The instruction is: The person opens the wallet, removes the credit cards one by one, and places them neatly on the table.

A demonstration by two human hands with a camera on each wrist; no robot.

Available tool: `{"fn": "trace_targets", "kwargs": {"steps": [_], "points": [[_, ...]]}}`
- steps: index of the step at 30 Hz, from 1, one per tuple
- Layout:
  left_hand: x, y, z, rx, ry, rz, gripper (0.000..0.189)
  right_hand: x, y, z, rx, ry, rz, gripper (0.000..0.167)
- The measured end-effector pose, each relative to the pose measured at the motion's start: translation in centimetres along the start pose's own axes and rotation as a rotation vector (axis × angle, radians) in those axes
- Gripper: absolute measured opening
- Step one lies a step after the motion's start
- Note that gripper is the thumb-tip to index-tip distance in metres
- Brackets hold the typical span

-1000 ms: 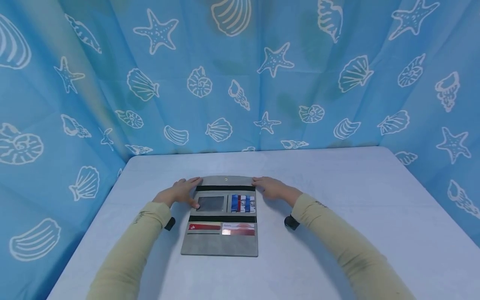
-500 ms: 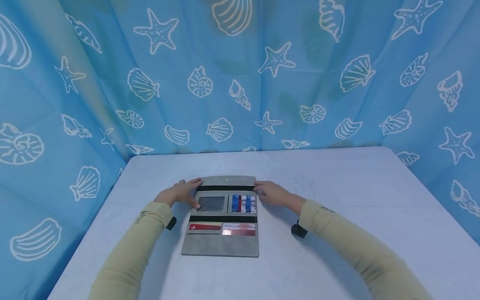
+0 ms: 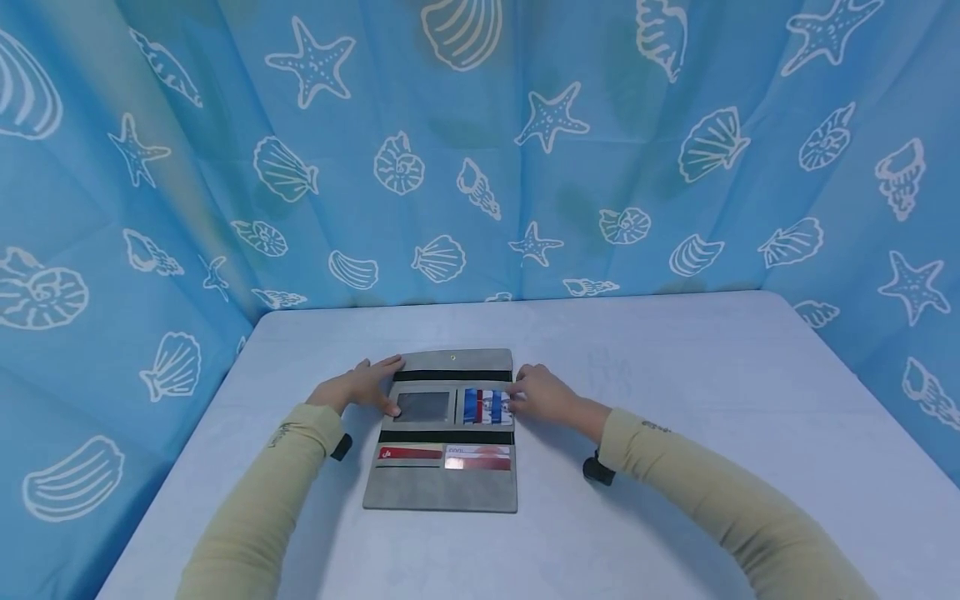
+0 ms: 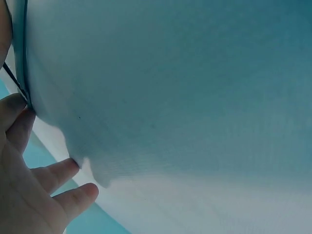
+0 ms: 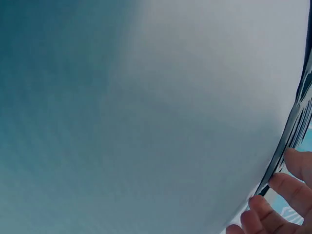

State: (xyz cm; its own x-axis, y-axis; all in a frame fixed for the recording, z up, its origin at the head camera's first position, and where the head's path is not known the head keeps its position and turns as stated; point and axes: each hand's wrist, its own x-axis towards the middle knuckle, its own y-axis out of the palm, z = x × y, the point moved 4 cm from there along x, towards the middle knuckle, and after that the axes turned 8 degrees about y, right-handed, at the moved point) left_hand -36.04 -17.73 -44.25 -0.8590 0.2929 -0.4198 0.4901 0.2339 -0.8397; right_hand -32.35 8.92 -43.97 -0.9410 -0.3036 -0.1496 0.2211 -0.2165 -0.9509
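Clock as seen in head view, wallet centre = hub. Grey trifold wallet (image 3: 441,498) lies unfolded, inside up, on the white-covered table (image 3: 660,358), just left of mid-frame.

Contents by panel:
- 12: top flap, small round stud (image 3: 452,357), black strip (image 3: 452,376) below it.
- Middle panel: dark framed window (image 3: 423,408) at 10; can't tell what's behind it. Blue, white and red card (image 3: 486,407) in its frame at 2. Second black strip (image 3: 446,437) along the panel's lower edge.
- 6: lower panel, red card (image 3: 408,453) seated in the slot at 8, pink-and-red card (image 3: 477,457) in the slot at 4. Slot line below the red card.

Left hand (image 3: 356,388) at 10: fingers spread wide, fingertips on the upper left edge, thumb well apart, tip on the window's left border. Right hand (image 3: 546,395) between 2 and 3: fingers bent, thumb and index close together at the wallet's right edge, beside the blue card. Can't tell whether they pinch card or edge; right wrist view shows only fingertips along the rim.

Seashell-print curtain (image 3: 457,125) beyond the table, at 12.
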Motion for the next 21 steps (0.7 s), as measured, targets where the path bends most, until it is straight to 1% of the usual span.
{"fn": "trace_targets", "kwargs": {"steps": [2, 4, 8, 11, 15, 18, 21], "points": [[-0.1, 0.0, -0.1, 0.001, 0.0, 0.003, 0.096, -0.1, 0.0, 0.1, 0.047, 0.011, 0.016, 0.032], [-0.2, -0.1, -0.2, 0.005, -0.002, 0.005, 0.095, 0.0, 0.2, 0.0, 0.13, 0.042, 0.047, 0.032], [-0.2, -0.1, -0.3, 0.015, -0.016, 0.008, 0.094, 0.4, 0.4, -0.6, 0.377, 0.148, 0.127, 0.031], [-0.1, -0.1, -0.4, 0.017, -0.023, 0.009, 0.094, 0.7, 0.6, -1.0, 0.504, 0.23, 0.169, 0.028], [0.0, 0.0, -0.4, 0.01, -0.026, 0.012, 0.095, 1.0, 0.7, -1.2, 0.579, 0.321, 0.18, 0.024], [0.0, 0.0, -0.4, 0.0, -0.035, 0.02, 0.095, 1.0, 0.6, -1.1, 0.626, 0.392, 0.167, 0.02], [-0.1, 0.0, -0.4, -0.002, -0.046, 0.026, 0.094, 0.9, 0.6, -0.9, 0.67, 0.435, 0.148, 0.016]]}}
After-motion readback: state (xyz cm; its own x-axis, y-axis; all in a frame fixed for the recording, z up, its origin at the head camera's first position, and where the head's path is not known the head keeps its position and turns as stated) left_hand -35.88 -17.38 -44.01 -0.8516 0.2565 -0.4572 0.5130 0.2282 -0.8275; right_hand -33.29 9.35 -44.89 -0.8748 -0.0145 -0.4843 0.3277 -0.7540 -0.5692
